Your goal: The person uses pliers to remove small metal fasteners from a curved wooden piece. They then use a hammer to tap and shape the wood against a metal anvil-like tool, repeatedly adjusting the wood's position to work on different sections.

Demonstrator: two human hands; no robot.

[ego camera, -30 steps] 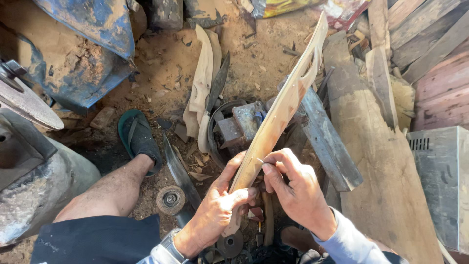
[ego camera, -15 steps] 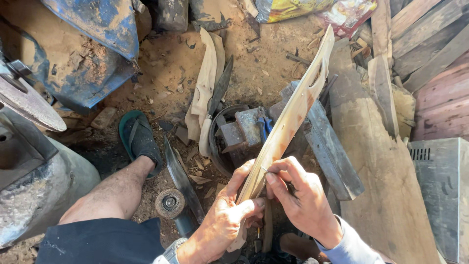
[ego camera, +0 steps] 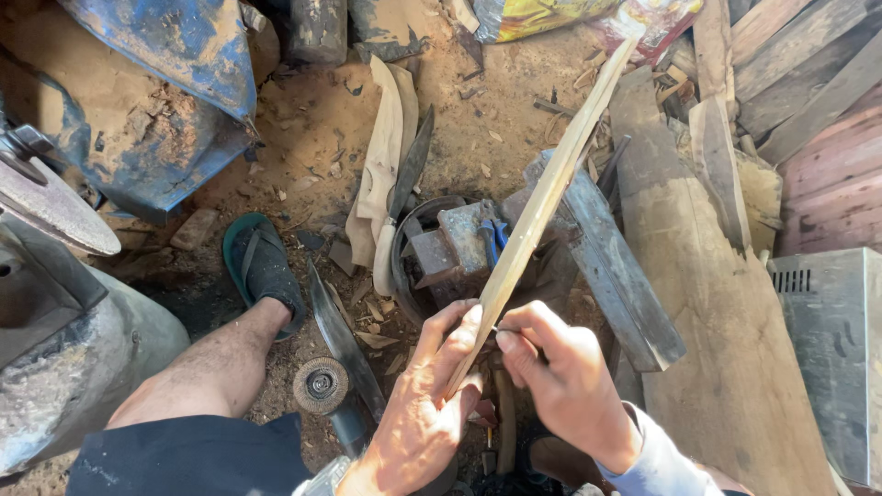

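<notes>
Your left hand (ego camera: 418,418) clasps the lower end of the long wooden strip (ego camera: 537,207), which slants up across the anvil block (ego camera: 459,243). Your right hand (ego camera: 565,386), just below the anvil block, pinches a thin marking tool (ego camera: 503,331) against the strip's edge. Brace the strip firmly; keep each stroke short and steady.

Two hands (ego camera: 432,413), one wooden strip (ego camera: 542,197), one sandal (ego camera: 262,266).
</notes>
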